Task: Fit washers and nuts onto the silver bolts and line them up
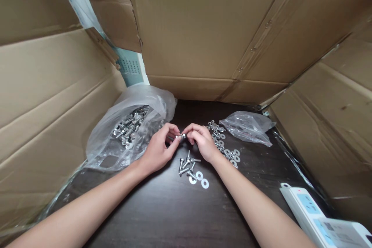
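My left hand (pixel 159 148) and my right hand (pixel 201 140) meet over the dark table (pixel 162 209), fingers pinched together on one small metal bolt (pixel 181 136) held between them. Just below the hands lies a small heap of bolts (pixel 187 164) with three flat washers (pixel 199 178) beside it. To the right of my right hand is a spread of several washers (pixel 225 145). A clear plastic bag full of bolts (pixel 130 126) lies open to the left of my left hand.
A crumpled smaller clear bag (pixel 248 126) lies at the right back. Cardboard walls (pixel 203 27) close in the table at the left, back and right. A white power strip (pixel 314 217) sits at the front right corner.
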### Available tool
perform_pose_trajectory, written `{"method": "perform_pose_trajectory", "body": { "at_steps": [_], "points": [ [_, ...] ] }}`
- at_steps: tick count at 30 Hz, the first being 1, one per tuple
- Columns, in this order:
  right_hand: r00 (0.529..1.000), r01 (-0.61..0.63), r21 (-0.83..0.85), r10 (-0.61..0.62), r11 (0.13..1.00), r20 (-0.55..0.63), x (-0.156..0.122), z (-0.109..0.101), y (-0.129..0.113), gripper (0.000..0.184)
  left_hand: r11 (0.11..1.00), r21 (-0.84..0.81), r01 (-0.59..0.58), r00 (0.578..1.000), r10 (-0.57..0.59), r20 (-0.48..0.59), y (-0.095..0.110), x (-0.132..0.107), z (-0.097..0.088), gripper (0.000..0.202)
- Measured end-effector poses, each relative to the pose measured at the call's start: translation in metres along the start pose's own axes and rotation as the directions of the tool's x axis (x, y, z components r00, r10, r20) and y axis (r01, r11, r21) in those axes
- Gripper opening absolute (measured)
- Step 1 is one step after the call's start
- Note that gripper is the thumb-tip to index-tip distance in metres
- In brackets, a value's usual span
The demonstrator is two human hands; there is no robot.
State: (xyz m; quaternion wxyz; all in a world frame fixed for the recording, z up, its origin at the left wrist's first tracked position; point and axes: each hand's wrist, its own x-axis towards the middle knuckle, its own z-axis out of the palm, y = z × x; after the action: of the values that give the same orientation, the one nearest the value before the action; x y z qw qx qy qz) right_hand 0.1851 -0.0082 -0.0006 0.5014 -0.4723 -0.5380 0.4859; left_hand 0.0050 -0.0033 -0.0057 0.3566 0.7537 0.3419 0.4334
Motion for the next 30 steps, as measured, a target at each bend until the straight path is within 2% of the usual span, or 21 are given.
{"method": "perform_pose_trajectory", "body": {
  "at_steps": [7,30],
  "points": [
    [0.999,0.014,-0.065,-0.012,0.998,0.039,-0.0022,0.0037,-0.0015,0.009,1.0,0.007,0.007,1.0,-0.007,-0.024,-0.0024,0.0009,0.0007,0.008],
    [0.998,0.029,-0.034,-0.027,0.999,0.048,-0.0024,0.0014,-0.0001,0.013,1.0,-0.005,0.014,1.0,-0.014,-0.003,-0.0021,0.0007,0.0005,0.009]
  ]
}}
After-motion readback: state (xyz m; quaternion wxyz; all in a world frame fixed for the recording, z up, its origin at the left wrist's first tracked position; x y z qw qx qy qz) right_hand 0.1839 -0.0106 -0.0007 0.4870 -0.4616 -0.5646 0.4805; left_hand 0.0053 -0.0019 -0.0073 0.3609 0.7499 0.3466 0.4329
